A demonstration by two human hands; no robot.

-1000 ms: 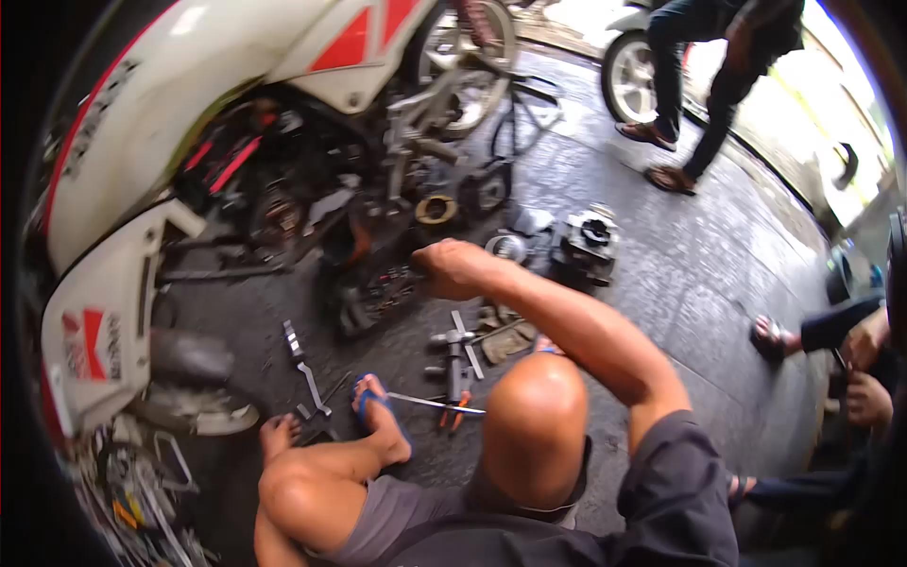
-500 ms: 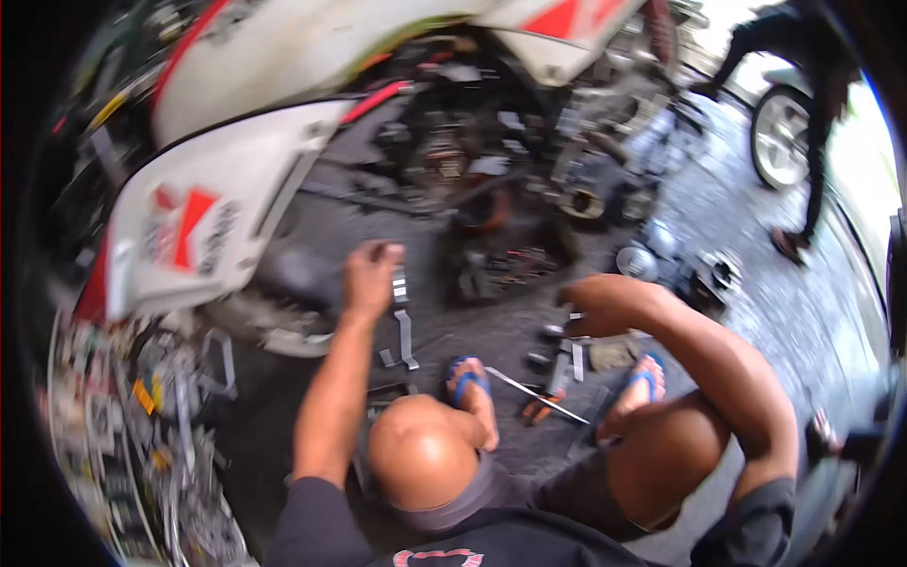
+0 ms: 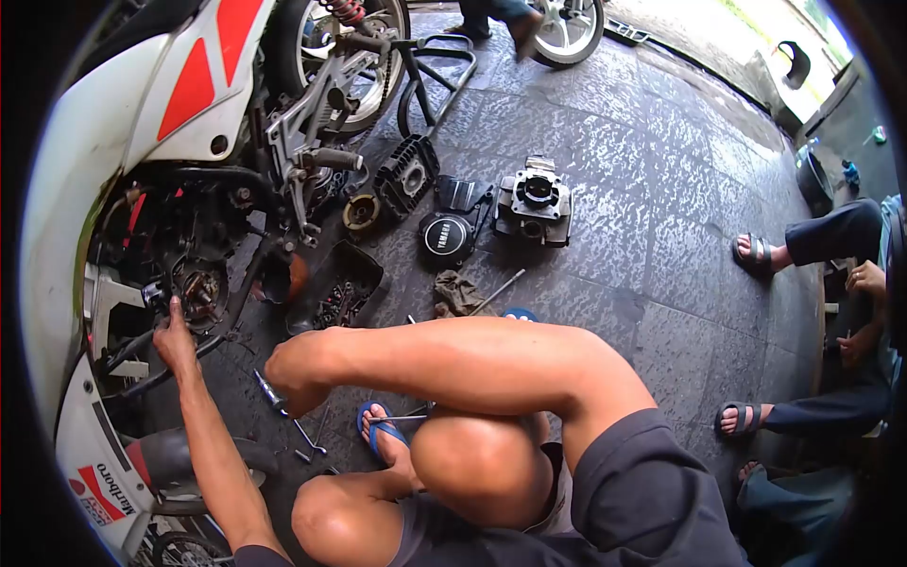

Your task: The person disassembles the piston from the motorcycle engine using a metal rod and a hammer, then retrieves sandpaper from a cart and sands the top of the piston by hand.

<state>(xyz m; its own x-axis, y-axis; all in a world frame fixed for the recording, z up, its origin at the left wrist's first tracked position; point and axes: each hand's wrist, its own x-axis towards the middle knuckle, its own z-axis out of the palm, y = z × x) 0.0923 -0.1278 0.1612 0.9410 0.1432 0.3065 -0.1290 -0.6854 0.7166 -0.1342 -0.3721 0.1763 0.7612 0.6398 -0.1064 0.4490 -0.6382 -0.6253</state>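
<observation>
My left hand [image 3: 175, 338] reaches into the motorcycle frame at the left. Its index finger is stretched up against the opened engine [image 3: 203, 293], beside a small silver part [image 3: 152, 294]. Low over the floor, my right hand [image 3: 299, 372] is bent down with its fingers curled and partly hidden behind the wrist. A silver metal tool [image 3: 270, 391] shows at those fingers, its exact kind unclear. On the floor just below lies a thin bent metal rod [image 3: 309, 437]. The white and red motorcycle body [image 3: 175, 104] stands above my left arm.
A dark tray of small hardware [image 3: 376, 274] sits beyond my right hand. Further back lie a cylinder block [image 3: 534, 200], a Yamaha cover [image 3: 448, 236], a finned cylinder head [image 3: 408, 177] and a rag [image 3: 459, 293]. Seated people's feet [image 3: 753, 251] are at the right.
My view has swung to the right. My left hand has gone from above the floor to the engine. My right hand has crossed leftward to the silver tool.
</observation>
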